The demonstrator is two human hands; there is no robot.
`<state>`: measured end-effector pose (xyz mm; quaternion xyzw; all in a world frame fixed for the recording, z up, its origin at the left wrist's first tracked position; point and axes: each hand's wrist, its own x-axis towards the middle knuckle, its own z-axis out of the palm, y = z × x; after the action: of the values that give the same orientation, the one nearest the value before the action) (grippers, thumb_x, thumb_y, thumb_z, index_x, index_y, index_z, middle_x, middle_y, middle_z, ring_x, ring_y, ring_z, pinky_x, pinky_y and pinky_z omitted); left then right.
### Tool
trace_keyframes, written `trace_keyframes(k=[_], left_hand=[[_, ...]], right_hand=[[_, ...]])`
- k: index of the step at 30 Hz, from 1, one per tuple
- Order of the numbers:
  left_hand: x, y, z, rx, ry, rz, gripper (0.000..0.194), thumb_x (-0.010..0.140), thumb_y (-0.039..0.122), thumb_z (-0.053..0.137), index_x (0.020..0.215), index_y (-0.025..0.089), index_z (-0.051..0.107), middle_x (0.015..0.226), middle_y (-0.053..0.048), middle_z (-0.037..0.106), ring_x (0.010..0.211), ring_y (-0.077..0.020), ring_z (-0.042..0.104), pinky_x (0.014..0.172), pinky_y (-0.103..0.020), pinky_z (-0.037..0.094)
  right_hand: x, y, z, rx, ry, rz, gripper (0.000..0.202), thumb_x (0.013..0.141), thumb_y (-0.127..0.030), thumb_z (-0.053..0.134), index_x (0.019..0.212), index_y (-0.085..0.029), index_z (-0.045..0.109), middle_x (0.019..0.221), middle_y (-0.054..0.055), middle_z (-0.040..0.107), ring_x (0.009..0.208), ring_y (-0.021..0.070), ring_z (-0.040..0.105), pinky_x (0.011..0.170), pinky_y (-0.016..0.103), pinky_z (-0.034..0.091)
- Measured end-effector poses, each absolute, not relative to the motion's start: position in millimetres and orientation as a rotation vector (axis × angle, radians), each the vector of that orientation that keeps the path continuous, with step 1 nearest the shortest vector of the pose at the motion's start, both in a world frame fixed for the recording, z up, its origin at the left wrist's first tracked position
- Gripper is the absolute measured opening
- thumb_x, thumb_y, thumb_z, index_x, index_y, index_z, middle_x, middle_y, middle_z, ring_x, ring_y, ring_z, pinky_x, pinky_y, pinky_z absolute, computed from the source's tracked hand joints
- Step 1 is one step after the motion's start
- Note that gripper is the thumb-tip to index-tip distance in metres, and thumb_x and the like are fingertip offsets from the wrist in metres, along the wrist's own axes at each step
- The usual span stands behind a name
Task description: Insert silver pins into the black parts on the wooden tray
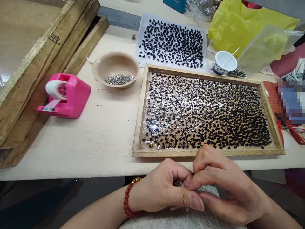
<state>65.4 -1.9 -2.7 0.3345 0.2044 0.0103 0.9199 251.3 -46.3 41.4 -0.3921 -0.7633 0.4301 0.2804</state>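
Observation:
My left hand [169, 186], with a red bead bracelet [127, 198] at the wrist, is curled at the table's front edge around small shiny metal pieces [177, 183]. Most of them are hidden by the fingers. Fingers and thumb of my right hand [228, 187] meet the left fingertips in a pinch; what lies between them is too small to make out. Just beyond both hands lies a wooden-framed tray [164, 153] covered with many small black pieces with shiny parts. A beige oval bowl [101, 66] to its left holds a heap of small metal pins [119, 79].
A pink tape dispenser [76, 95] stands beside stacked wooden frames [35, 63] on the left. Behind the tray are a white sheet [140, 38] of black pieces, a patterned cup [216, 66] and a yellow bag [238, 22]. Red-handled pliers [296, 135] lie right.

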Motion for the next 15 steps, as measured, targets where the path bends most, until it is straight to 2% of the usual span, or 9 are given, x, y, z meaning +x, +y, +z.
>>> trace_keyframes(k=[7, 15], left_hand=[[68.0, -1.5, -2.6, 0.659, 0.436, 0.021, 0.033, 0.066, 0.036, 0.078, 0.058, 0.014, 0.054, 0.044, 0.006, 0.045, 0.036, -0.0031, 0.033, 0.034, -0.017, 0.022], [72.2, -1.8, -4.3, 0.632, 0.429, 0.096, 0.042, 0.069, 0.048, 0.073, 0.060, 0.014, 0.049, 0.048, 0.005, 0.046, 0.038, -0.0038, 0.036, 0.038, -0.017, 0.026]], right_hand=[[252.7, -44.4, 34.7, -1.084, -1.964, 1.126, 0.003, 0.085, -0.018, 0.057, 0.085, -0.016, 0.059, 0.078, 0.002, 0.053, 0.075, 0.0111, 0.048, 0.069, 0.028, 0.042], [249.0, -44.3, 30.8, -1.114, -1.884, 1.131, 0.015, 0.090, -0.026, 0.048, 0.080, -0.017, 0.057, 0.073, 0.002, 0.052, 0.072, 0.0115, 0.050, 0.066, 0.027, 0.043]])
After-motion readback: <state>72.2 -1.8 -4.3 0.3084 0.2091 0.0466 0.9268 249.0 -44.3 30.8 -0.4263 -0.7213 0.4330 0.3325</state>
